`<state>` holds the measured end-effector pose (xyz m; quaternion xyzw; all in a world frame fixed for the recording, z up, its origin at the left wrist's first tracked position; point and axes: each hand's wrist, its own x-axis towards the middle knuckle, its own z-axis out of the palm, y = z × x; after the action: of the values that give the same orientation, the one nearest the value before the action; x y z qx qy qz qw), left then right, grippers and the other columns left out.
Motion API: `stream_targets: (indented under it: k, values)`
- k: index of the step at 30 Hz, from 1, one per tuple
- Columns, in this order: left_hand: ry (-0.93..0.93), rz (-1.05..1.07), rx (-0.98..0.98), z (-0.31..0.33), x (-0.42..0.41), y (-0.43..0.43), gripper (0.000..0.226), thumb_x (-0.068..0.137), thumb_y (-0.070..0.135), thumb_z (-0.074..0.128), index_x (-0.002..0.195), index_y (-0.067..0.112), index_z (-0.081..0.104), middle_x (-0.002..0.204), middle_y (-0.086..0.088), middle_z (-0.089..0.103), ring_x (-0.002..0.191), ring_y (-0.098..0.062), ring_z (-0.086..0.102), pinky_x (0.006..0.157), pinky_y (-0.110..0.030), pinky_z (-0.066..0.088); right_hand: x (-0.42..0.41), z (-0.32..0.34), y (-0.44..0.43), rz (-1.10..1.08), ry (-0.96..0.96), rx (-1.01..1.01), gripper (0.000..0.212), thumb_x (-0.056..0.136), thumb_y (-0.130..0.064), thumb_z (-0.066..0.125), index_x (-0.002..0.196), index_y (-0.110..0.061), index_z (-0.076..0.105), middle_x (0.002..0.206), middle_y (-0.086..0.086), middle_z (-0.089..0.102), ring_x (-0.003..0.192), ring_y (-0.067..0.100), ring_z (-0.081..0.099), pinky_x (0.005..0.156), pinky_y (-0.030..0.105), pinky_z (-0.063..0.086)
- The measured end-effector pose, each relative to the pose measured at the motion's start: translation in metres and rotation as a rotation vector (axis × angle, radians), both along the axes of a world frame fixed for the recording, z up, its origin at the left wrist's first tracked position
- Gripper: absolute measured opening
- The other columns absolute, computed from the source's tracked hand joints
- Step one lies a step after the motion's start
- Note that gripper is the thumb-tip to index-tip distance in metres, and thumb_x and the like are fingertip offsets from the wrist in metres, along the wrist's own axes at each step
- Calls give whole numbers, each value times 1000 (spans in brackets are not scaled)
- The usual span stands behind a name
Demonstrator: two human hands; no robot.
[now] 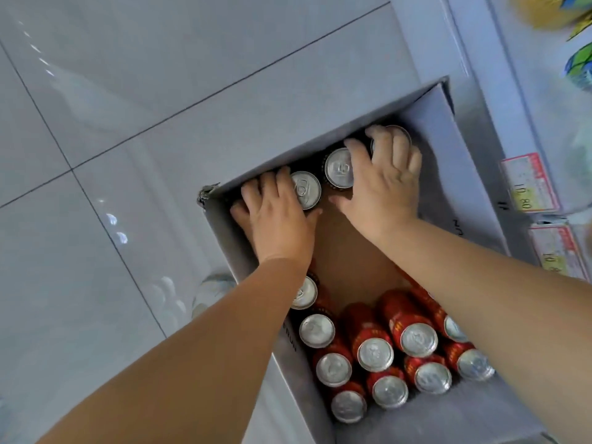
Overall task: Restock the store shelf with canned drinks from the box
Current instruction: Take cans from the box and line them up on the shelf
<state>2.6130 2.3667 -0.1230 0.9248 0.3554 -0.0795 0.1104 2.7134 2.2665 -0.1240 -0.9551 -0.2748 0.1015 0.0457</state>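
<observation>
**A:** What's closest?

**B:** The near cans [374,354], red with silver tops. They stand upright and packed together at the 6 o'clock end of the box [455,187], which is open.

**A:** And past them?

**B:** Bare cardboard in the middle of the box. Both forearms cross above it.

**A:** Where are the hands?

**B:** Both are on the far cans [339,168], a row along the 12 o'clock wall. The left hand [275,216] is at 10 o'clock. Its fingers curl down into the corner and hide what is under them, and its forefinger and thumb clasp the row's left can. The right hand [384,184] is at 1 o'clock. Its fingers bend over the end can, and its thumb hooks round the near side of the middle one, so it grips too.

**A:** Are those cans lifted?

**B:** I cannot tell.

**A:** What's around the box?

**B:** The floor [128,155], glossy pale tiles, is at 9 o'clock. The shelf [464,59] runs along 3 o'clock, just beside the box, with price tags [530,184] on its edge. Blurred packets [579,65] show at 2 o'clock.
</observation>
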Motion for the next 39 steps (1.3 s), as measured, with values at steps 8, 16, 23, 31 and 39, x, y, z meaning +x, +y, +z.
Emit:
stream_targets:
  k: [8,16,23,31,39]
  values:
    - [-46,-18,-147,43,-4,7,67,63,53,79,119,20,59,115,1,65,116,-27,45,91,-42,28,2,50,-16,-11,161,218,65,55,-32,87,112,-15,63,116,3,62,122,30,43,96,42,29]
    - [-261,76,-674,233,-20,0,66,65,23,87,116,18,45,114,0,51,99,-12,54,81,-15,42,-18,241,-74,-329,458,514,64,57,-31,88,104,-31,45,103,-11,53,93,9,54,79,21,41]
    - [-439,38,-847,485,-5,-26,59,58,40,83,103,35,45,109,2,56,101,-11,60,85,-30,53,-39,499,-118,-564,432,754,59,60,-13,88,99,-21,44,98,6,59,84,12,62,64,11,45]
    - [-628,-363,-942,746,16,-71,64,68,12,87,120,26,52,117,8,61,109,-9,61,92,-25,50,-75,774,-175,-592,161,1013,58,57,-27,83,101,-33,47,97,-9,59,83,6,63,73,19,49]
    - [-852,-781,-935,918,46,-150,65,62,44,78,122,40,53,119,16,60,111,-6,59,92,-27,49,-104,940,-252,-638,-218,1243,62,54,-28,85,107,-43,56,106,-14,66,100,10,65,84,33,53]
